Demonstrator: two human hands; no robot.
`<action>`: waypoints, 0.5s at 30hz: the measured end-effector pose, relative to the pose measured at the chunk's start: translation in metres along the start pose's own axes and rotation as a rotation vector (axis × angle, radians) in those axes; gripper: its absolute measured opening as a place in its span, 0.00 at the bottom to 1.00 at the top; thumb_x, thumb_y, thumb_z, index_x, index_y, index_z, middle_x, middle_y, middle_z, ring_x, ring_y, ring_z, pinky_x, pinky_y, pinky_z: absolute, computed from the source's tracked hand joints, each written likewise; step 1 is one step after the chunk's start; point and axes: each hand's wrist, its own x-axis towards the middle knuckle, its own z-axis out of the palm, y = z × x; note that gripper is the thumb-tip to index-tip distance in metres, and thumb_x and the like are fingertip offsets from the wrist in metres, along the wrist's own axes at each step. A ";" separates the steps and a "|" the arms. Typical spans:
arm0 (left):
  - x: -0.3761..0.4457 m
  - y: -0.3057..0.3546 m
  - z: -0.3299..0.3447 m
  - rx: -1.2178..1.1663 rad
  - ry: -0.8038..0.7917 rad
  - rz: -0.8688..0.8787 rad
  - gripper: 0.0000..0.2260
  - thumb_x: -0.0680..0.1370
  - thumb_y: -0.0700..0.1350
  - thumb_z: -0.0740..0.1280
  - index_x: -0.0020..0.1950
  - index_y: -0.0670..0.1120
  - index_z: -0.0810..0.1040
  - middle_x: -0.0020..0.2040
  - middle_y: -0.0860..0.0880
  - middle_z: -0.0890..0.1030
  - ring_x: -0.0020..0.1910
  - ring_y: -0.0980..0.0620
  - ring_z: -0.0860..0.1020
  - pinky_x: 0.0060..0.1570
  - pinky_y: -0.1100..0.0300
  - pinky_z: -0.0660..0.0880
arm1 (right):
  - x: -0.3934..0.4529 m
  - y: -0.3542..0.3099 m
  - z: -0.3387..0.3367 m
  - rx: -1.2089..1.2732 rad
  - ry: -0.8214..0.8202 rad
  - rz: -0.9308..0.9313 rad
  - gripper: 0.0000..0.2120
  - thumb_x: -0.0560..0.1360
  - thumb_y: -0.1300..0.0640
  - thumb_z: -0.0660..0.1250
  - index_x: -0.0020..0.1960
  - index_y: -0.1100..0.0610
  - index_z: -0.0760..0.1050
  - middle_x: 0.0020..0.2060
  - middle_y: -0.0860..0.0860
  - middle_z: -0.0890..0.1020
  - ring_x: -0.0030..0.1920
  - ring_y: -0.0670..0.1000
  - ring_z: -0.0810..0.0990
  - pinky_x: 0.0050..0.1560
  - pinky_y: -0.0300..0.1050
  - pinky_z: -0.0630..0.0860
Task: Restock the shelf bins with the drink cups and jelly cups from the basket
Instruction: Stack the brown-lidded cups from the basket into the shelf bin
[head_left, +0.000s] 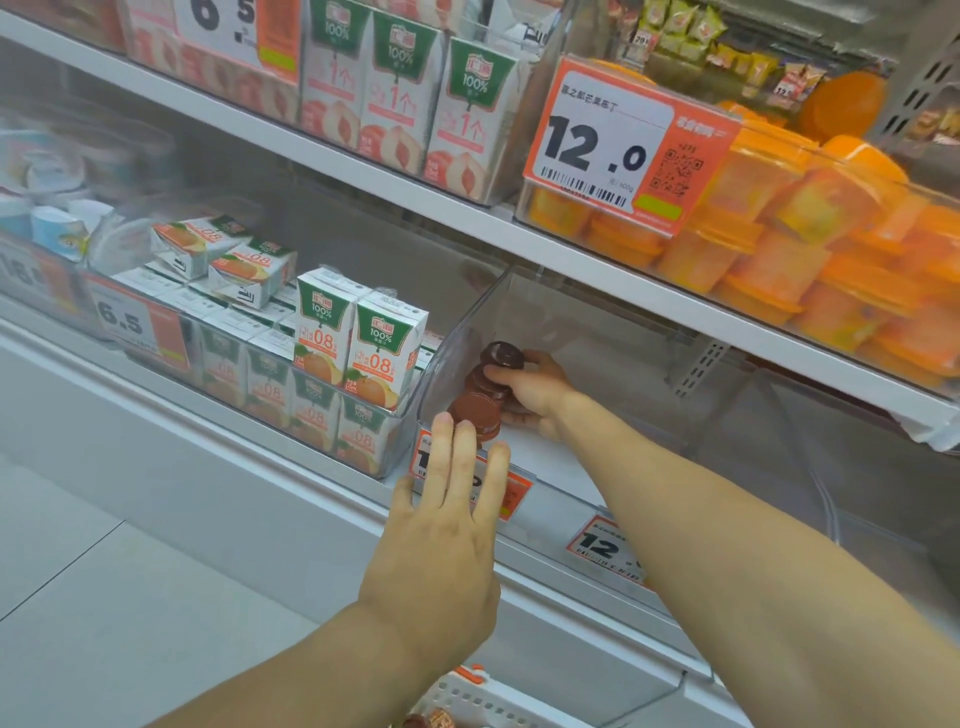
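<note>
Three brown jelly cups (485, 387) in right hand (535, 392), inside clear bin (571, 467).

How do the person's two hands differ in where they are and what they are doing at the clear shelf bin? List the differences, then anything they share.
The right hand reaches inside the clear bin; the left hand stays outside at its front.
The right hand grips brown-lidded cups; the left hand holds nothing.
The right hand's fingers curl; the left hand's fingers are straight over the price tag.
Both are bare and at the same bin.
</note>
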 end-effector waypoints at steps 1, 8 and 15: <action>0.000 -0.001 0.001 0.004 0.001 0.004 0.40 0.79 0.53 0.53 0.75 0.44 0.25 0.74 0.37 0.26 0.72 0.36 0.24 0.74 0.40 0.52 | 0.000 -0.001 0.000 0.001 0.006 -0.002 0.31 0.73 0.56 0.76 0.71 0.51 0.65 0.54 0.55 0.82 0.48 0.55 0.85 0.53 0.53 0.82; 0.001 -0.011 0.001 0.044 -0.010 0.021 0.40 0.79 0.54 0.54 0.75 0.45 0.25 0.76 0.39 0.29 0.74 0.38 0.27 0.74 0.41 0.55 | -0.028 -0.019 -0.012 -0.148 0.082 -0.033 0.09 0.77 0.52 0.70 0.50 0.57 0.76 0.45 0.55 0.80 0.46 0.55 0.82 0.51 0.53 0.81; -0.009 -0.016 -0.011 -0.372 0.406 0.019 0.29 0.71 0.45 0.63 0.72 0.44 0.66 0.72 0.41 0.65 0.71 0.39 0.66 0.65 0.46 0.71 | -0.126 -0.020 -0.042 -0.415 0.232 -0.533 0.08 0.76 0.56 0.67 0.40 0.55 0.81 0.35 0.46 0.82 0.37 0.46 0.78 0.40 0.40 0.75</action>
